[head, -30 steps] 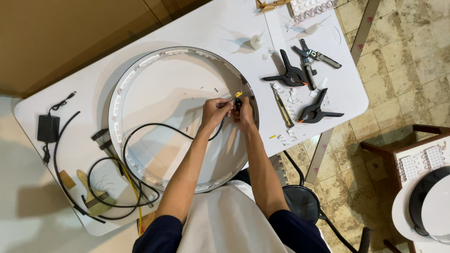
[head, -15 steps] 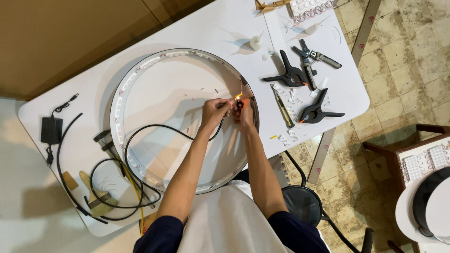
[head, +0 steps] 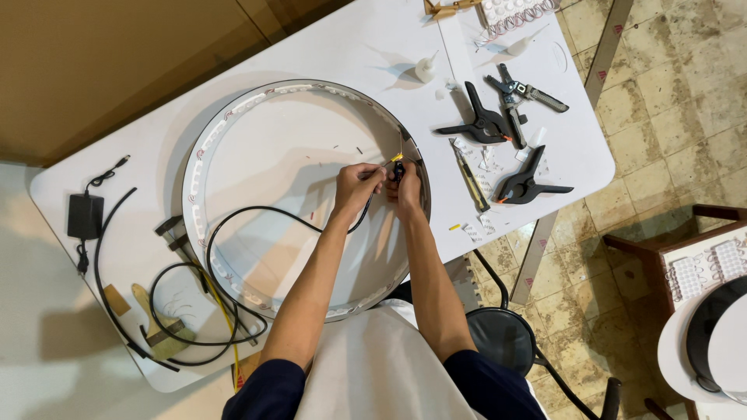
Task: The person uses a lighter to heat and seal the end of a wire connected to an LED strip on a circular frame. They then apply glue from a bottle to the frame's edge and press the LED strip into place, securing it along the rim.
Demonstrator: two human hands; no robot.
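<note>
A person sits at a white table (head: 342, 54) and looks down at a big round ring (head: 233, 124) lying flat on it. Both hands meet just inside the right edge of the ring. The left hand (head: 356, 185) is curled, with its fingertips pinched on a black cable (head: 257, 211). The cable runs left from the hands in a loop across the ring and off its left side. The right hand (head: 406, 189) is curled too and touches the left one. It pinches a small black part with a yellow tip (head: 397, 159) that pokes out above the fingers. The part is too small to tell what it is.

To the right of the ring lie two black clamps (head: 482, 124) and pliers (head: 517, 92). A small white bottle (head: 425, 68) stands on the far side. A black power box (head: 84, 215) sits at the left end of the table. A black stool (head: 502, 338) stands on the tiled floor, near the person on the right.
</note>
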